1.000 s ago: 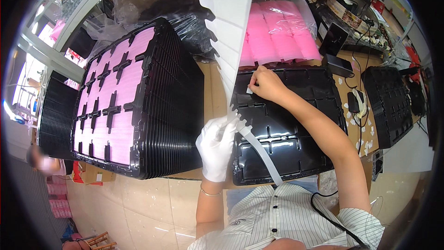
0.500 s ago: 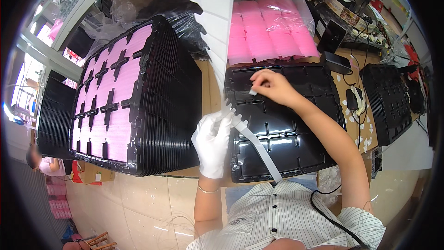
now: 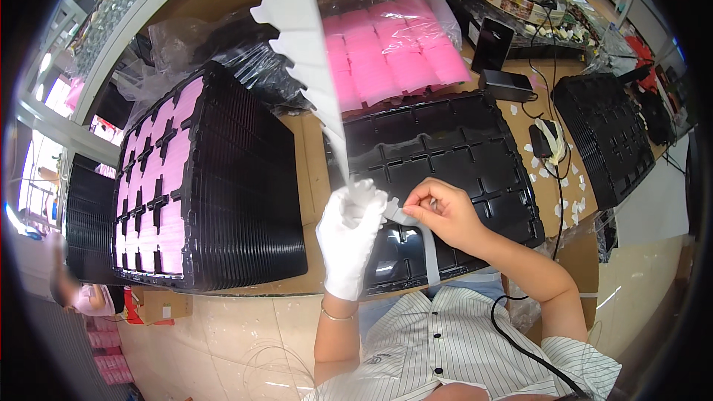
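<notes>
My left hand point(image 3: 349, 234), in a white glove, grips a long white backing strip point(image 3: 301, 44) that rises up past the camera and hangs down as a grey tail point(image 3: 431, 256). Beside the glove, my bare right hand point(image 3: 445, 212) pinches a small pale label point(image 3: 405, 215) at the strip. Both hands hover over the near part of an empty black compartment tray point(image 3: 445, 141) lying on the brown table.
A tall stack of black trays with pink sheets in its cells point(image 3: 200, 186) stands at left. A bag of pink sheets point(image 3: 394, 59) lies behind. More black trays point(image 3: 605, 134) sit at right, beside a cable, small devices point(image 3: 509, 85) and scattered white bits point(image 3: 568, 193).
My right hand has drawn back from the far part of the tray toward my left hand and now pinches a label at the strip. The left hand has stayed nearly in place.
</notes>
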A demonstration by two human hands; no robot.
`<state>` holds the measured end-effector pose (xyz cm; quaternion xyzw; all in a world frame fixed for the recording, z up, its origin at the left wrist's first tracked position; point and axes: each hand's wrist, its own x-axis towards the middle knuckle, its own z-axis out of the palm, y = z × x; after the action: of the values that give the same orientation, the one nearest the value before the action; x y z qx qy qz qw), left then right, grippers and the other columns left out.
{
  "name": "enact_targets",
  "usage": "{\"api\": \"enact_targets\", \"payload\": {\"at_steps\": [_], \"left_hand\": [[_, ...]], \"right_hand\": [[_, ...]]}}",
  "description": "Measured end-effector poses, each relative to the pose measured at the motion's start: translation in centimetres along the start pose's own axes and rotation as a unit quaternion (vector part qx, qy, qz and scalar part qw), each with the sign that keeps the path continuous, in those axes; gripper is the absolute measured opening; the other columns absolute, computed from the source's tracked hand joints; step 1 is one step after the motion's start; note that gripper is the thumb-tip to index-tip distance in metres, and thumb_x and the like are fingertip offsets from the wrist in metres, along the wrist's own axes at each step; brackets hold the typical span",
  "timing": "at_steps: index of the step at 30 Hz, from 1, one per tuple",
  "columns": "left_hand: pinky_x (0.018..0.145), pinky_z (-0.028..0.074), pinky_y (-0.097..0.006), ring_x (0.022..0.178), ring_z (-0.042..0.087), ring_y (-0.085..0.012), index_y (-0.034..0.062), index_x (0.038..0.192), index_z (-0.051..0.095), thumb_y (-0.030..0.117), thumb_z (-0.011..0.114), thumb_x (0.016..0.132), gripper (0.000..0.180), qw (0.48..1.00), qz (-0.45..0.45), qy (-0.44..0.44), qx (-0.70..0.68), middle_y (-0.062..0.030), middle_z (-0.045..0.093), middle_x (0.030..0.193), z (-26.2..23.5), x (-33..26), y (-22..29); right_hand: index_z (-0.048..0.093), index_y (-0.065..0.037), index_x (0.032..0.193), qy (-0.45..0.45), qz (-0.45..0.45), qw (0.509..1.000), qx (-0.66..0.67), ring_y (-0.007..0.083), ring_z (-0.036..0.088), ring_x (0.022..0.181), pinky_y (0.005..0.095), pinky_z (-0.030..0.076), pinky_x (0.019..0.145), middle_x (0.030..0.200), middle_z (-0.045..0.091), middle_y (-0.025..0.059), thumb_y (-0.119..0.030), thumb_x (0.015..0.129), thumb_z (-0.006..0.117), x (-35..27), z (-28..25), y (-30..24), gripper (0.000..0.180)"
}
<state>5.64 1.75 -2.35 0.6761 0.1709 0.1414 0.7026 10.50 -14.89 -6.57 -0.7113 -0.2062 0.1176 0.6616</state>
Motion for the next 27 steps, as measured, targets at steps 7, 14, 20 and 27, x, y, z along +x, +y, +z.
{"api": "enact_targets", "payload": {"at_steps": [7,14,20,27], "left_hand": [[0.064,0.052,-0.022,0.072,0.066,-0.0089,-0.0009,0.098,0.066,0.017,0.075,0.09,0.021,0.999,0.025,0.004,0.032,-0.0073,0.071,0.085,0.4,0.6,-0.4],[0.06,0.046,-0.019,0.072,0.062,-0.0069,-0.0003,0.105,0.066,0.013,0.073,0.092,0.02,1.0,0.005,-0.003,0.026,-0.0036,0.068,0.088,0.7,0.1,-0.1],[0.064,0.052,-0.022,0.068,0.064,-0.007,0.0009,0.094,0.064,0.018,0.073,0.091,0.019,0.997,-0.012,-0.045,0.056,-0.0071,0.071,0.087,1.5,0.8,0.4],[0.059,0.048,-0.021,0.064,0.057,-0.0038,0.0004,0.094,0.062,0.003,0.064,0.091,0.004,0.992,0.025,-0.121,0.028,-0.0038,0.068,0.086,5.3,2.0,0.5]], "right_hand": [[0.067,-0.009,0.085,-0.072,-0.319,0.921,-0.211,0.0188,0.051,0.074,0.0291,0.043,0.065,0.088,0.053,0.0027,-0.004,0.08,0.075,-1.9,-2.1,-1.5,0.011],[0.067,-0.007,0.088,0.143,-0.087,0.923,-0.348,0.019,0.054,0.086,0.0312,0.047,0.077,0.095,0.055,0.0078,-0.013,0.088,0.07,7.7,-16.0,4.7,0.006],[0.051,-0.008,0.107,0.036,0.065,0.978,0.193,0.0039,0.043,0.061,0.0181,0.032,0.052,0.086,0.064,0.0065,-0.005,0.093,0.062,5.6,-14.2,2.4,0.018],[0.057,-0.003,0.096,0.08,-0.075,0.985,-0.132,0.0068,0.048,0.069,0.0228,0.042,0.061,0.082,0.052,0.001,-0.007,0.085,0.076,-3.7,-3.7,-1.0,0.022]]}}
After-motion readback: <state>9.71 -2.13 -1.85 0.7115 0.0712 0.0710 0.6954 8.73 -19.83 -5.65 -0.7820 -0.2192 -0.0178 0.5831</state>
